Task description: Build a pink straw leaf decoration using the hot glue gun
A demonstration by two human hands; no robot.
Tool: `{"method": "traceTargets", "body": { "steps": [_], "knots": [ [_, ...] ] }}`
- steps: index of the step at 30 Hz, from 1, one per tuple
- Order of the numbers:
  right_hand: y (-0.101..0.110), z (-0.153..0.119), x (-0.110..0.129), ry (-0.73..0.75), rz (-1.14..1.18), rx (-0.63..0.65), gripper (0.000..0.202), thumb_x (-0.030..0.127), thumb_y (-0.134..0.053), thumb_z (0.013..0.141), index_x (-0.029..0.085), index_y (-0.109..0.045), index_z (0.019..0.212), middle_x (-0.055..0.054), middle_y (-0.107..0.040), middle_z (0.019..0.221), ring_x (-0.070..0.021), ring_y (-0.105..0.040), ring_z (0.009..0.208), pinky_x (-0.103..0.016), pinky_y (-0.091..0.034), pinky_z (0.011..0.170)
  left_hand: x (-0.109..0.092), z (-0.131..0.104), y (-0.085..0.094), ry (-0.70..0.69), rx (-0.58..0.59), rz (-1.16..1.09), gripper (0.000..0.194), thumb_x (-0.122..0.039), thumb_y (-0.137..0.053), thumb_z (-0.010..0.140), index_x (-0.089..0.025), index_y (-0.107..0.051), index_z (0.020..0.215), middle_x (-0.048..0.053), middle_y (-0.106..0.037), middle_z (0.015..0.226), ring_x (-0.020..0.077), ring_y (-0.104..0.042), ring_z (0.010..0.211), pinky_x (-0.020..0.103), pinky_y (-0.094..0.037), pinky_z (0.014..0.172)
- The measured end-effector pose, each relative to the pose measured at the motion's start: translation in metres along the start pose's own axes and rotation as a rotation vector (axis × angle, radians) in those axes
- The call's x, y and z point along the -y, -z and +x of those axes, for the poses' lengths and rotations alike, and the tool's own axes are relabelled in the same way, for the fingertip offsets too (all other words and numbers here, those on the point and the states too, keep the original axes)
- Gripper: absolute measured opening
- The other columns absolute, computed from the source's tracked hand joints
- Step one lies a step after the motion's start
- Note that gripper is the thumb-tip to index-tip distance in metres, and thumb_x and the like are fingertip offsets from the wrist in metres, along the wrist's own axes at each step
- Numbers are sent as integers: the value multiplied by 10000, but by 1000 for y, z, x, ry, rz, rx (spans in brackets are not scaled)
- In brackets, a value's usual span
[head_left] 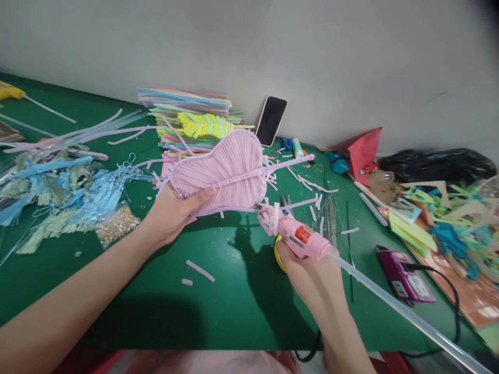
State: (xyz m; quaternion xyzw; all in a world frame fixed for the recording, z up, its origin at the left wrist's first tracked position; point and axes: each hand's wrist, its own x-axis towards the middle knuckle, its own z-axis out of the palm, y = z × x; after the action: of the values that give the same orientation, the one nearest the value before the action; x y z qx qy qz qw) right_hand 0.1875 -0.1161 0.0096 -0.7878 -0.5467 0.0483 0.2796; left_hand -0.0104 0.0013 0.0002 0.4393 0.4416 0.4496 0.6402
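A lilac leaf-shaped piece (234, 169), made of ridged strips with a raised centre rib and an outlined rim, is held above the table by my left hand (171, 210). The thumb lies on its face, the other fingers behind it. My right hand (315, 270) is wrapped round a pink glue gun (298, 234) with a long clear glue stick (405, 311) out of its back. The gun's tip is at the lower right rim of the lilac piece; whether they touch is unclear. A lilac stem (290, 163) sticks out to the right.
Pipe cleaner bundles (187, 101) and a leaning phone (272, 120) stand by the wall. Blue tassels (93, 192) and a bag of gold beads (117, 226) lie left. To the right are a purple box (405, 275) with a cable, paper scraps (452, 223) and a black bag (436, 166).
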Motion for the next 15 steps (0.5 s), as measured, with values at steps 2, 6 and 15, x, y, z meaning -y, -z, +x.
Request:
{"method": "traceTargets", "body": {
  "steps": [2, 6, 15],
  "knots": [
    [1, -1, 1, -29, 9, 20, 137, 265, -448, 685, 249, -380, 567, 31, -432, 507, -128, -387, 438, -261, -317, 459, 0, 1, 0, 0, -4, 1, 749, -398, -839, 642, -314, -541, 1324, 39, -664, 1257, 289, -605, 1160, 277, -590, 673],
    [2, -2, 2, -66, 0, 52, 101, 262, -473, 671, 243, -408, 596, 48, -429, 501, -119, -384, 424, -252, -326, 458, 3, 4, 1, -5, -2, 2, 769, -386, -847, 630, -343, -531, 1330, 26, -673, 1237, 288, -610, 1153, 311, -597, 708],
    [1, 0, 1, -89, 0, 107, 85, 274, -484, 685, 238, -439, 622, 41, -480, 533, -134, -427, 466, -258, -336, 480, 3, 3, 1, -145, 103, -50, 691, -311, -797, 727, -299, -511, 1356, 28, -662, 1263, 250, -568, 1220, 408, -478, 1027]
  ]
}}
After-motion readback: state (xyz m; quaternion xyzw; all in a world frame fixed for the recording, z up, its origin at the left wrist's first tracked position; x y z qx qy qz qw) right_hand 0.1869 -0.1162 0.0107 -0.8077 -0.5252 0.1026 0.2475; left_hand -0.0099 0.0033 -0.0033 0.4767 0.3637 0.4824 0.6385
